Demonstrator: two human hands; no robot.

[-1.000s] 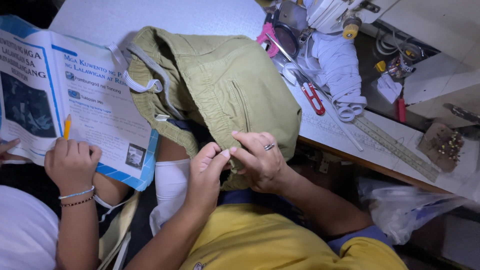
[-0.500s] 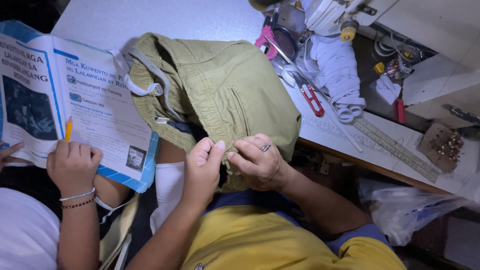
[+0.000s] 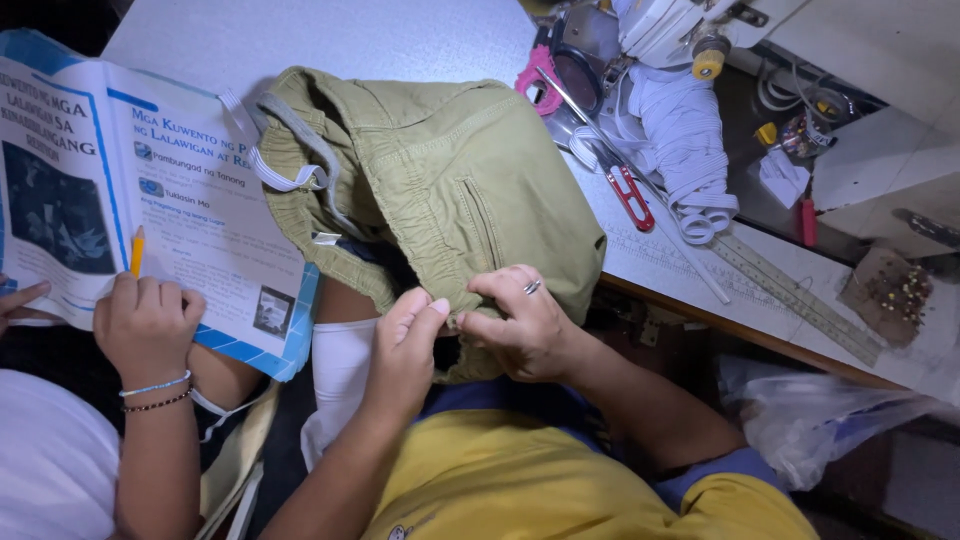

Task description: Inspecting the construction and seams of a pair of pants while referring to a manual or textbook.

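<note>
Olive shorts (image 3: 450, 190) hang over the counter (image 3: 330, 40) edge, and I see both hands pinching the hem: left hand (image 3: 405, 345), right hand (image 3: 515, 325). Pretty cramped, open book (image 3: 150, 210) left, scissors (image 3: 625, 190) and ruler (image 3: 790, 295) right.

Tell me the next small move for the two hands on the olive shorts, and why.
Probably pull the pinched fold a little toward the body and spread it flat. The left hand and right hand both grip the lower edge of the olive shorts, fingertips nearly meeting, while the cloth between them is bunched and hangs off the table edge, so the spot being worked is hard to see.
</note>
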